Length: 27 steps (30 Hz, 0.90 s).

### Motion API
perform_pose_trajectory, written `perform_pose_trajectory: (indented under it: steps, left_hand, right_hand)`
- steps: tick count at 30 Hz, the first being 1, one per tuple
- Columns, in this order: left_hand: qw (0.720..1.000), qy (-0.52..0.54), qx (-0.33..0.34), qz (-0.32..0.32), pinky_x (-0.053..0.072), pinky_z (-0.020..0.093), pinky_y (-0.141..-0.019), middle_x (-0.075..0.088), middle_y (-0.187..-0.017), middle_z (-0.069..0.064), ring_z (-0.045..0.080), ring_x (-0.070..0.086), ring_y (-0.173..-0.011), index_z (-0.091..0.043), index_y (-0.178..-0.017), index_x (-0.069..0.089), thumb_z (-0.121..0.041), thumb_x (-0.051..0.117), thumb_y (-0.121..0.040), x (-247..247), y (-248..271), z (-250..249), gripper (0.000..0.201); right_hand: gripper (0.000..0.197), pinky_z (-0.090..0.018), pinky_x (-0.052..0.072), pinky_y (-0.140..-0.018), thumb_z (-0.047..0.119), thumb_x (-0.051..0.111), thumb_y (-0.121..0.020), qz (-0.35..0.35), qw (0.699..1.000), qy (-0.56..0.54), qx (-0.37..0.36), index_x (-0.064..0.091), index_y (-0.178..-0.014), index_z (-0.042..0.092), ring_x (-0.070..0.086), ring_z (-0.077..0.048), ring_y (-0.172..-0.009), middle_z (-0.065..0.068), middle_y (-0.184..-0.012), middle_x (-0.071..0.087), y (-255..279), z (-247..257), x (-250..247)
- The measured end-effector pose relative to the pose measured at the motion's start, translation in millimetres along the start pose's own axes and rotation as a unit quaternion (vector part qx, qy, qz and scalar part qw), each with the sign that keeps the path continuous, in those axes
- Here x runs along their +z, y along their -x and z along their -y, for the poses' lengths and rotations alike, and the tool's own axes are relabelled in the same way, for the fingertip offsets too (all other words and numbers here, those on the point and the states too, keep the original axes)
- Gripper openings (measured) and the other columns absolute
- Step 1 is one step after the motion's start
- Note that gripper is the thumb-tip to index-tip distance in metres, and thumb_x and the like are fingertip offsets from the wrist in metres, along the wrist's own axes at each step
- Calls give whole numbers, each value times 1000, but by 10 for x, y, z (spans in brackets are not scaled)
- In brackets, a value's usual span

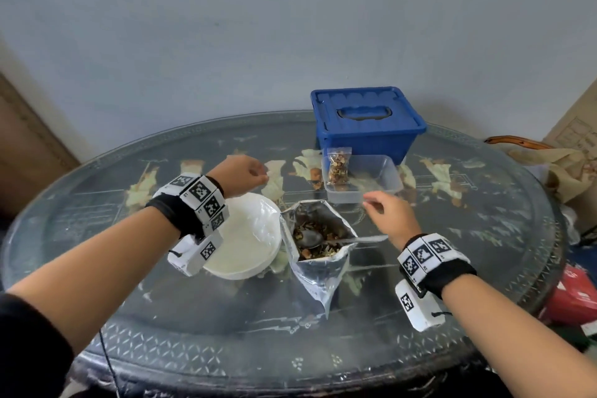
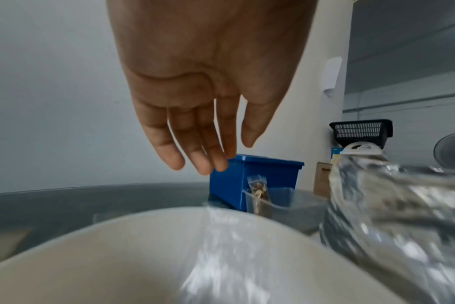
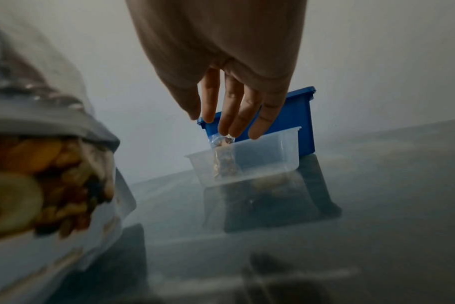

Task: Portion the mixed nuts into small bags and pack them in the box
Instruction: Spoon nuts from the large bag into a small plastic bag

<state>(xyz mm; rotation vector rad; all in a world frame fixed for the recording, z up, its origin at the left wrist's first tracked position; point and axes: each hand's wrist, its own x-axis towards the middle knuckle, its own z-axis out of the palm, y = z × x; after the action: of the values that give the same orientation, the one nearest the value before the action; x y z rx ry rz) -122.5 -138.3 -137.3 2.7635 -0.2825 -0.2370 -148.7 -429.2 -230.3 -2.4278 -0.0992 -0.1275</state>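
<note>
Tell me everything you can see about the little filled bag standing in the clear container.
The small bag is a clear plastic pouch filled with brown and tan mixed nuts, with an empty strip at its top. It stands upright in the left end of the clear plastic container, leaning on the wall, its top rising above the rim. The blue lidded box is right behind it. Neither hand touches it; the right hand hovers nearby, open. Whether its top is sealed is too small to tell.
</note>
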Motion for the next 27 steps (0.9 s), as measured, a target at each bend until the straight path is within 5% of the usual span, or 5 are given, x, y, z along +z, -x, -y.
perform_pose_trajectory:
  steps: [5, 8, 11, 17, 27]
  left_hand:
    - [998, -42, -29, 47, 42, 28, -88, 64, -113, 10, 24, 58, -104, -3, -107, 64, -22, 46, -95, 307, 328, 176, 29]
    - [989, -105, -53, 90, 33, 31, -105, 54, -131, 3, 20, 47, -121, -14, -124, 55, -31, 46, -95, 541, 403, 278, 35]
    - [978, -142, -87, 128, 22, 32, -109, 40, -144, 2, 20, 34, -133, -17, -140, 38, -39, 47, -94, 725, 426, 332, 52]
    - [975, -147, -105, 126, 29, 34, -105, 43, -140, 7, 24, 39, -129, -11, -140, 37, -37, 56, -89, 901, 433, 368, 60]
    - [990, -92, -94, 46, 36, 28, -84, 61, -113, 10, 26, 54, -103, -7, -115, 56, -15, 43, -93, 874, 469, 411, 27]
  right_hand:
    - [25, -41, 44, -95, 11, 61, -88, 9, 1000, 4, 20, 65, -112, 6, 58, -30, -106, -14, -113, 64, 214, -174, 234]
    - [34, -41, 40, -101, 9, 61, -87, 22, 999, 22, 37, 61, -120, 9, 51, -30, -117, -12, -126, 58, 283, -273, 363]
    - [44, -41, 33, -108, 26, 58, -90, 65, 995, 72, 38, 52, -132, 15, 41, -27, -129, -8, -139, 48, 241, -357, 463]
    - [59, -49, 33, -106, 53, 52, -86, 187, 961, 199, 47, 41, -138, 25, 32, -31, -134, -5, -145, 38, 228, -469, 609]
    - [59, -51, 26, -109, 51, 52, -88, 176, 961, 208, 47, 39, -139, 26, 24, -28, -139, -2, -149, 33, 261, -432, 575]
